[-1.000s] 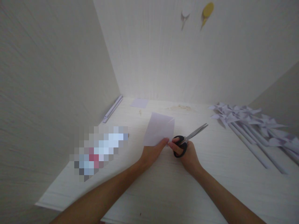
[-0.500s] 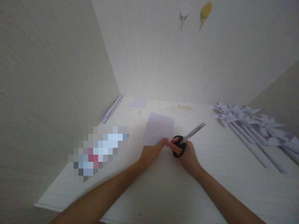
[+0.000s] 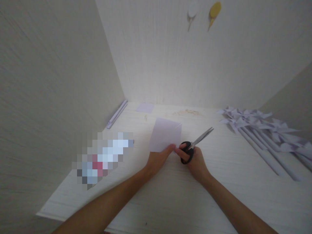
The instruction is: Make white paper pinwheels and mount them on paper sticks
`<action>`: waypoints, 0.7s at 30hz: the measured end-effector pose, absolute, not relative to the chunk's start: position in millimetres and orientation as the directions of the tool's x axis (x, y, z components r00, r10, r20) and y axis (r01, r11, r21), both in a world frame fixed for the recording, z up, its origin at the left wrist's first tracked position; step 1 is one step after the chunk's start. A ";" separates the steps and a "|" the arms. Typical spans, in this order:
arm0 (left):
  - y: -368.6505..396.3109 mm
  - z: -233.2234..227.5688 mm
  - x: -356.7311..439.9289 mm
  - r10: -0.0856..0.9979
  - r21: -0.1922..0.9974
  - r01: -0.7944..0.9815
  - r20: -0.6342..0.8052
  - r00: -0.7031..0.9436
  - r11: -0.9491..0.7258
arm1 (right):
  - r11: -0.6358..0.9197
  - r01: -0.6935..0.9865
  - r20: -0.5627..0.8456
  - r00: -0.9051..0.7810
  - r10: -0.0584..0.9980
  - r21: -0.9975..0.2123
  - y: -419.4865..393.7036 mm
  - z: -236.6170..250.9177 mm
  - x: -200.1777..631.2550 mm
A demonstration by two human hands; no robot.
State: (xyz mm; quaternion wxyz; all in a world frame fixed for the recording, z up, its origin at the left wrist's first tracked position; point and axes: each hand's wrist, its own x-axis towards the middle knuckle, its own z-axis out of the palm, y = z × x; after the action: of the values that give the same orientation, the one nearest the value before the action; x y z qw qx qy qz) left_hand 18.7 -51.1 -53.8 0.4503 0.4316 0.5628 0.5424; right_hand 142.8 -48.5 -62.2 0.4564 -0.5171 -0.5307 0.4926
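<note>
A pale lilac square of paper (image 3: pixel 165 133) is gripped at its near side by my left hand (image 3: pixel 159 159), thumb on top and the other fingers hidden beneath. A slit shows at its far right corner. My right hand (image 3: pixel 196 162) has its fingers through the black handles of the scissors (image 3: pixel 187 152). The blades point away to the right, slightly parted and apart from the paper. My right fingertips meet the paper's near right corner, close to my left thumb.
Several paper pinwheels (image 3: pixel 258 125) on rolled paper sticks lie at the right. Paper rolls (image 3: pixel 117 113) rest along the left wall, near another paper square (image 3: pixel 145 108). A pixelated object (image 3: pixel 104 159) lies at the left. Two hooks, one yellow (image 3: pixel 215 10), hang on the back wall.
The scissors' blades have shifted very slightly. Both hands and the paper hold almost the same position.
</note>
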 end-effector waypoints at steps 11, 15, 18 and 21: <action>-51.9 -53.1 18.3 0.965 0.991 0.037 -0.116 -0.235 0.128 | -0.045 0.103 -0.048 -0.024 0.999 -0.994 -48.2 -64.9 143.7; -52.3 -50.1 19.0 0.980 0.995 0.042 -0.081 -0.182 0.090 | -0.041 0.122 -0.044 -0.022 0.999 -0.992 -48.2 -65.8 143.8; -52.0 -49.5 18.9 0.984 0.996 0.059 -0.049 -0.173 0.060 | -0.028 0.165 -0.035 -0.041 0.999 -0.986 -47.6 -63.4 144.0; -50.7 -51.7 17.5 0.986 0.996 0.053 -0.062 -0.157 0.071 | 0.012 0.187 -0.007 -0.101 0.995 -0.982 -44.8 -62.2 146.3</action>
State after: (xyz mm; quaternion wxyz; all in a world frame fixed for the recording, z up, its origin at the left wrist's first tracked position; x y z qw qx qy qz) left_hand 17.5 -50.7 -51.7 0.4613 0.4571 0.5682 0.5054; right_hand 146.3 -44.8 -62.2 0.4253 -0.5181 -0.5703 0.4748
